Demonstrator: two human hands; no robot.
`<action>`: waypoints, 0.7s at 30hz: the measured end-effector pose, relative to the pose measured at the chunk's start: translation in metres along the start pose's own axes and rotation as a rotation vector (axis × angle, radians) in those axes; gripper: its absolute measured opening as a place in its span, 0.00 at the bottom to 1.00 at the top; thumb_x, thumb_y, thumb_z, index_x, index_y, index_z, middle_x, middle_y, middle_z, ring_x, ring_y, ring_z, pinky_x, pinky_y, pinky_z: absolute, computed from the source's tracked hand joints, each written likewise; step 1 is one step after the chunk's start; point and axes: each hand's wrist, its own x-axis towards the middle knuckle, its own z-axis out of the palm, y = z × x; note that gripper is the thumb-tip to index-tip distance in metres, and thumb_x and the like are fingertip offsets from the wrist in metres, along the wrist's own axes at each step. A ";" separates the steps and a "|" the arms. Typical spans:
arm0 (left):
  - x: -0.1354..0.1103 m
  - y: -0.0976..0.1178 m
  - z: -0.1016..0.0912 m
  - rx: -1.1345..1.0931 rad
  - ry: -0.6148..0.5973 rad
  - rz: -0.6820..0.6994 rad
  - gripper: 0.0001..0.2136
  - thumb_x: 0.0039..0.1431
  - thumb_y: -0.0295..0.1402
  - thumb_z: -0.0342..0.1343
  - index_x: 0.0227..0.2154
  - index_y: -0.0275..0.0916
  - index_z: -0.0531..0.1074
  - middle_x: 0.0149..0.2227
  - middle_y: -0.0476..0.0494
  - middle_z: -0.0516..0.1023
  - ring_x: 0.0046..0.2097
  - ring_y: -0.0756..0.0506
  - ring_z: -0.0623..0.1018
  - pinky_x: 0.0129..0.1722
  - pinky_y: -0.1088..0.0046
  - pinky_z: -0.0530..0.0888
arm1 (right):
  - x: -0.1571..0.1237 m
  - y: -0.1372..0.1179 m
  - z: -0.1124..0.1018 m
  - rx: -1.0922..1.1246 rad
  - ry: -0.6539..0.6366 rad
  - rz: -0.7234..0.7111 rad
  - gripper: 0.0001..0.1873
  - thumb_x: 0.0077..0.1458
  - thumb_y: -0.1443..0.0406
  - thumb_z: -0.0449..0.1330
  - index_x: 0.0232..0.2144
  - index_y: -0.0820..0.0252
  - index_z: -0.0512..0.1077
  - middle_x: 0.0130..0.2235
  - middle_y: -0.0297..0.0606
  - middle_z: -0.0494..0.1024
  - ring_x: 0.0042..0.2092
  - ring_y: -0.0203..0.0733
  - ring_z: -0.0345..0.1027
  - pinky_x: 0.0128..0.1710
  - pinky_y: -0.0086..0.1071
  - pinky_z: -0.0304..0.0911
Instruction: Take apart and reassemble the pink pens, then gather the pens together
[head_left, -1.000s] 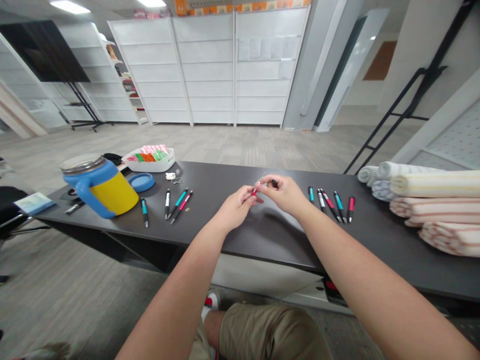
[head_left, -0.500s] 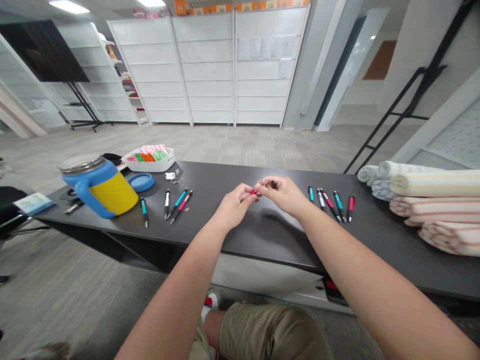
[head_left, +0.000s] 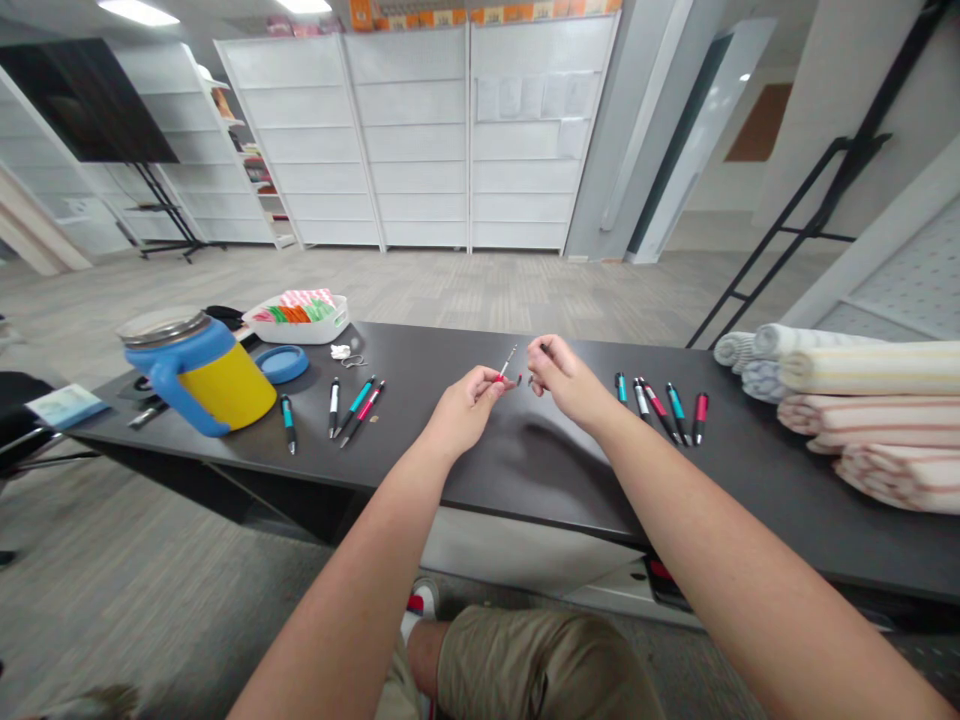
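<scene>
Left grip (head_left: 466, 404) pinched on refill (head_left: 508, 364), axis pointing up-right at right grip (head_left: 564, 383), just apart, clamped on dark part (head_left: 541, 348).

My left grip (head_left: 465, 408) pinches a red pen piece (head_left: 507, 369), its thin refill tilted up. My right grip (head_left: 570, 382) pinches a small dark part (head_left: 543, 349) just beside it, not touching. Both hover over the dark worktop (head_left: 525, 460), between the left pens (head_left: 352, 402) and the right pens (head_left: 664, 402).
</scene>
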 end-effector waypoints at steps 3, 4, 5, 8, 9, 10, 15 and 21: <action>0.001 -0.005 -0.001 0.079 0.028 0.000 0.12 0.71 0.41 0.52 0.47 0.42 0.76 0.50 0.41 0.84 0.51 0.44 0.82 0.51 0.67 0.75 | 0.004 0.003 -0.003 0.111 0.049 0.011 0.19 0.66 0.44 0.55 0.42 0.51 0.62 0.33 0.29 0.65 0.29 0.36 0.60 0.36 0.36 0.70; 0.001 -0.005 -0.002 0.115 0.035 -0.001 0.12 0.71 0.41 0.52 0.47 0.42 0.77 0.50 0.42 0.84 0.50 0.44 0.82 0.50 0.67 0.75 | 0.005 0.003 -0.005 0.085 0.068 -0.001 0.19 0.65 0.44 0.56 0.41 0.51 0.64 0.36 0.31 0.68 0.32 0.36 0.63 0.38 0.37 0.71; 0.001 -0.005 -0.003 0.146 0.043 -0.001 0.13 0.71 0.41 0.52 0.48 0.42 0.77 0.48 0.42 0.85 0.48 0.44 0.82 0.49 0.68 0.75 | 0.006 0.003 -0.007 0.038 0.092 -0.018 0.20 0.64 0.44 0.58 0.41 0.52 0.66 0.38 0.34 0.70 0.35 0.38 0.66 0.41 0.38 0.72; 0.001 -0.005 -0.005 0.224 0.070 0.006 0.13 0.71 0.40 0.52 0.49 0.43 0.77 0.45 0.44 0.85 0.46 0.45 0.82 0.47 0.68 0.75 | 0.006 0.002 -0.013 -0.052 0.169 -0.050 0.22 0.60 0.44 0.63 0.43 0.55 0.74 0.43 0.39 0.75 0.41 0.41 0.69 0.44 0.38 0.72; 0.001 -0.005 -0.005 0.250 0.078 0.011 0.12 0.71 0.40 0.52 0.49 0.43 0.77 0.44 0.44 0.85 0.46 0.44 0.82 0.48 0.68 0.75 | 0.006 0.001 -0.014 -0.042 0.189 -0.046 0.23 0.60 0.45 0.64 0.44 0.56 0.76 0.43 0.39 0.76 0.41 0.41 0.70 0.44 0.38 0.72; 0.001 -0.005 -0.005 0.271 0.084 0.016 0.12 0.71 0.39 0.52 0.48 0.43 0.77 0.44 0.44 0.85 0.47 0.44 0.82 0.48 0.68 0.75 | 0.006 0.000 -0.015 -0.016 0.205 -0.037 0.23 0.59 0.45 0.65 0.45 0.56 0.77 0.42 0.39 0.77 0.40 0.41 0.70 0.43 0.37 0.73; 0.001 -0.008 -0.005 0.317 0.082 0.029 0.11 0.70 0.37 0.52 0.47 0.44 0.77 0.44 0.44 0.84 0.48 0.43 0.82 0.49 0.66 0.75 | 0.005 -0.002 -0.015 0.047 0.239 -0.064 0.22 0.59 0.47 0.66 0.45 0.56 0.79 0.41 0.38 0.79 0.37 0.39 0.70 0.41 0.35 0.72; 0.000 -0.006 -0.005 0.351 0.072 0.042 0.11 0.70 0.37 0.52 0.47 0.44 0.77 0.44 0.44 0.84 0.47 0.43 0.81 0.49 0.66 0.75 | 0.004 -0.002 -0.015 -0.010 0.224 -0.046 0.23 0.59 0.46 0.65 0.46 0.55 0.79 0.42 0.39 0.79 0.37 0.39 0.70 0.39 0.34 0.72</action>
